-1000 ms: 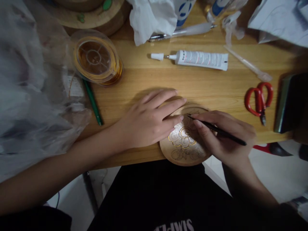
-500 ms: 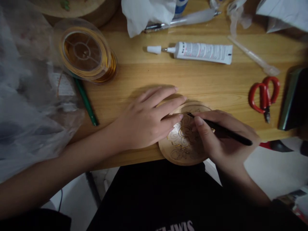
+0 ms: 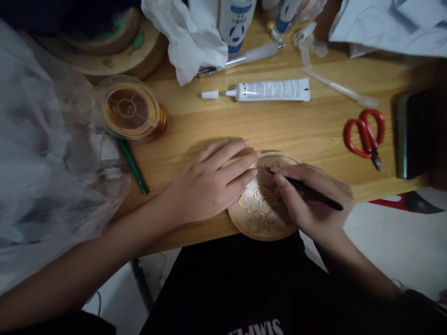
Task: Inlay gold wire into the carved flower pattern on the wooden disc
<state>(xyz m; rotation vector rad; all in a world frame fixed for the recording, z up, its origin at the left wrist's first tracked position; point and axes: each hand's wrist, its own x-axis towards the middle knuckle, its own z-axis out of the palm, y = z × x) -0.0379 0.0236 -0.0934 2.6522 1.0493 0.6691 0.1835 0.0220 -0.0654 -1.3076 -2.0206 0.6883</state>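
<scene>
A round wooden disc [image 3: 265, 235] lies at the table's front edge, overhanging it slightly. Pencil-like flower lines cover its face, and gold wire [image 3: 249, 209] follows some petal outlines. My left hand [image 3: 213, 186] rests flat with fingers spread, its fingertips on the disc's left side. Held like a pen in my right hand [image 3: 310, 200] are slim black tweezers [image 3: 314, 193], their pointed tip at the upper part of the drawing. My right fingers hide the disc's right side. Whether the tip grips any wire is too small to tell.
Behind the disc lie a white glue tube [image 3: 272, 90] and its cap [image 3: 210, 95]. Red-handled snips [image 3: 366, 137] and a dark phone-like slab [image 3: 419, 135] are at right. A gold wire spool [image 3: 132, 109], green pen [image 3: 132, 165] and plastic bag [image 3: 52, 163] stand left.
The view has shifted, showing more of the table's back, including a white-and-blue bottle. Both hands keep almost the same pose on the disc; the tweezers' tip stays near the upper drawing.
</scene>
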